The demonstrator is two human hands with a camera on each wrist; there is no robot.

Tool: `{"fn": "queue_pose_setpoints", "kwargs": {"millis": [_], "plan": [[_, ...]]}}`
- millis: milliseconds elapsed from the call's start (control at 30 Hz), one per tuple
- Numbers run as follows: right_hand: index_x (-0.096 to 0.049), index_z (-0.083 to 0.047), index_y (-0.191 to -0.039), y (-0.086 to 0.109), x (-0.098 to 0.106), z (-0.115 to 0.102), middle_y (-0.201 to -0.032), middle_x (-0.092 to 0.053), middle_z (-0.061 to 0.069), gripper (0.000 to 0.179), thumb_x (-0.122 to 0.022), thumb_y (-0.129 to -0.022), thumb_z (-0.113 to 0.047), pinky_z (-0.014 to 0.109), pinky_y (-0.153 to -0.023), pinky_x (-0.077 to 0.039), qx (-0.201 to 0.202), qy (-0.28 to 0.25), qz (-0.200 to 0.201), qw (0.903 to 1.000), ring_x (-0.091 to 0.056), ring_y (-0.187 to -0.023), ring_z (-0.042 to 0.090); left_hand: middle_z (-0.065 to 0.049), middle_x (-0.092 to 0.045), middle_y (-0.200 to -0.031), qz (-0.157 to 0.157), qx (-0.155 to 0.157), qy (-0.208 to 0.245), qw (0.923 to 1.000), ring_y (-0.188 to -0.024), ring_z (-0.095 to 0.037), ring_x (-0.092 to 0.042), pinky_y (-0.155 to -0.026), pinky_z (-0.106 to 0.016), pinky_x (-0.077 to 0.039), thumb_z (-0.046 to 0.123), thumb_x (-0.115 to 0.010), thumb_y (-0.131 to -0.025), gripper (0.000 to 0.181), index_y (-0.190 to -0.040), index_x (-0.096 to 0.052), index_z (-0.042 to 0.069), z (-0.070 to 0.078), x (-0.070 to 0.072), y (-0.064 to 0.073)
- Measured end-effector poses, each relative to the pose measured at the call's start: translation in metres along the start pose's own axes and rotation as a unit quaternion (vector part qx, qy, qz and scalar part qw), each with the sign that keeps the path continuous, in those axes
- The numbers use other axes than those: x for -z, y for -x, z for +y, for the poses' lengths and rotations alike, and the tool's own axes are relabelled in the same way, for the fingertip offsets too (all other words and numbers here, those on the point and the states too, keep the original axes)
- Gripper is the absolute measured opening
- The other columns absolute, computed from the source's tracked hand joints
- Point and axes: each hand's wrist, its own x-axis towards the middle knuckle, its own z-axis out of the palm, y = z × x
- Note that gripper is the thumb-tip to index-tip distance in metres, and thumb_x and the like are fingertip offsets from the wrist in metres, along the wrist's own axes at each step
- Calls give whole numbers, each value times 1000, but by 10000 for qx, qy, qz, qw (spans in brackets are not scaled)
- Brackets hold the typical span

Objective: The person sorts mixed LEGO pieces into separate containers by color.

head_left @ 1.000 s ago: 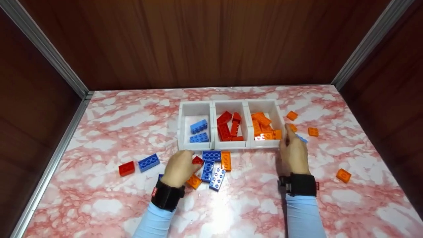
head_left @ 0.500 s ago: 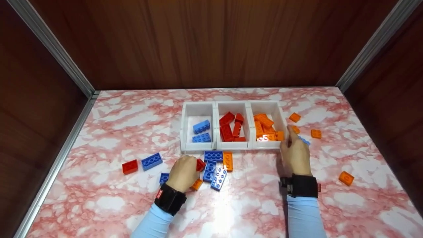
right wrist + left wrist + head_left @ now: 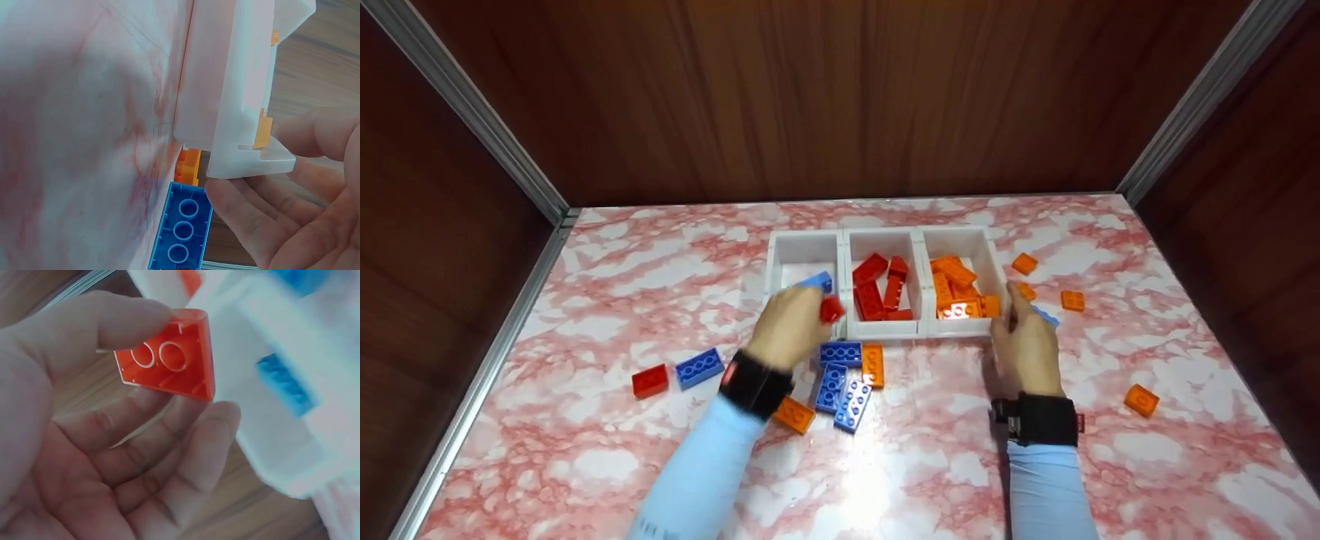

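Note:
My left hand (image 3: 789,326) pinches a red toy brick (image 3: 831,310) between thumb and fingers, over the front of the left white bin (image 3: 806,235). In the left wrist view the brick's hollow underside (image 3: 173,354) faces the camera, and one side slopes. Light blue bricks (image 3: 819,281) lie in that bin, partly hidden by the hand. At the far right, my right hand (image 3: 1027,352) holds the front corner of the right white bin (image 3: 960,331), thumb and fingers on either side of its wall (image 3: 225,112). A blue brick (image 3: 183,230) lies beside these fingers.
Red bricks (image 3: 870,300) fill the middle bin and orange bricks (image 3: 956,270) the right one. In front lie blue bricks (image 3: 831,386) and orange bricks (image 3: 872,365). A red brick (image 3: 649,381) lies left; loose orange bricks (image 3: 1072,301) lie right. Dark wooden walls (image 3: 840,97) enclose the table.
My left hand has lifted the red brick from the pile in front and carried it forward to the left bin's front edge. My right hand has stayed at the right bin.

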Motion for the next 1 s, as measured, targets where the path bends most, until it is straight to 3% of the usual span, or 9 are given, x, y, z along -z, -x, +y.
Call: {"fn": "queue_pose_setpoints", "kwargs": {"millis": [100,200,333,467,600,700,833,1000], "plan": [[-33,-5,-154,0,0,0,-122,-61,30,60,-55,-97,-9,48,-86,-48,223,115,153,9996,-58,-91,34,-6,-64,-81,-84,-187,-206,9996,-73,-23,-61,-66,-34,-53,5,-78,-79,14,-89,-69,6,15,7,-29],[-34,-5,-154,-1,1,0,-120,-62,29,60,-55,-97,-8,49,-87,-48,332,158,197,9991,-58,-91,34,-8,-67,-85,-111,-415,-433,9981,-75,-24,-63,-69,-35,-53,6,-78,-80,10,-89,-71,5,31,6,-59],[-30,-9,-156,-1,1,-3,-128,-59,28,61,-53,-99,-10,48,-90,-47,206,41,45,9998,-57,-97,33,-11,-72,-96,47,-695,-1040,9921,-87,-28,-67,-79,-39,-55,6,-74,-83,9,-91,-74,5,45,-10,-93],[-29,-11,-156,-1,-2,-4,-133,-57,27,62,-53,-99,-11,48,-95,-47,46,-63,-148,9999,-58,-105,33,-14,-72,-104,104,-557,-1595,9856,-94,-33,-68,-81,-44,-56,3,-65,-87,17,-100,-76,6,47,-31,-114],[-31,-9,-156,-1,-4,-5,-130,-58,27,61,-54,-99,-11,49,-93,-48,93,-9,-165,9998,-59,-103,33,-14,-72,-105,154,-539,-1777,9825,-94,-33,-69,-82,-46,-56,-1,-54,-94,25,-104,-76,5,45,-46,-122],[-31,-8,-155,-1,-3,-5,-131,-57,28,61,-54,-98,-10,50,-93,-48,145,20,-132,9998,-60,-106,35,-14,-73,-104,221,-661,-1735,9824,-94,-32,-69,-82,-46,-56,-3,-52,-96,25,-101,-76,5,45,-48,-122],[-30,-10,-156,-2,-1,-4,-139,-51,28,62,-53,-99,-12,51,-100,-44,42,-9,-158,9999,-57,-115,36,-14,-73,-101,228,-761,-1524,9851,-94,-33,-69,-81,-44,-57,-6,-53,-93,24,-98,-75,4,46,-42,-119],[-29,-11,-156,-1,3,1,-134,-55,28,62,-53,-99,-13,49,-96,-46,14,49,-99,9999,-58,-105,33,-16,-73,-97,253,-860,-1210,9886,-92,-34,-68,-82,-43,-55,0,-62,-88,13,-91,-75,1,42,-27,-110]]}}
